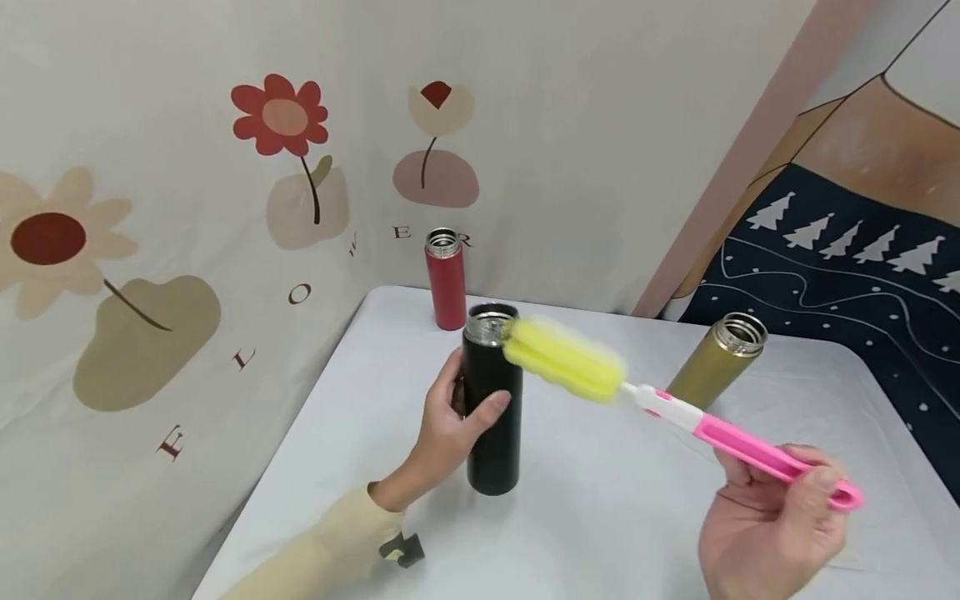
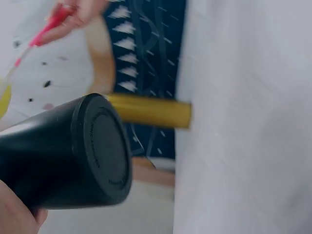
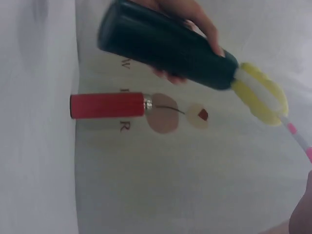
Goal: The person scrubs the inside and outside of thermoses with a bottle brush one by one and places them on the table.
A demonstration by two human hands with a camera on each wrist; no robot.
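My left hand (image 1: 448, 427) grips a black steel flask (image 1: 492, 417) around its middle, thumb across the front. The flask is open at the top, and the left wrist view shows its round base (image 2: 100, 148) lifted off the table. My right hand (image 1: 776, 508) holds the pink handle of a bottle brush (image 1: 738, 442). The brush's yellow sponge head (image 1: 564, 358) lies slanted with its tip at the flask's silver mouth. In the right wrist view the sponge head (image 3: 261, 95) touches the mouth of the black flask (image 3: 165, 46).
A red flask (image 1: 446, 283) without a lid stands at the far edge of the white table (image 1: 600, 533), by the flowered wall. A gold flask (image 1: 716, 362), also open, stands to the right behind the brush. A dark blue tree-patterned cloth (image 1: 840, 267) hangs beyond the table's right side.
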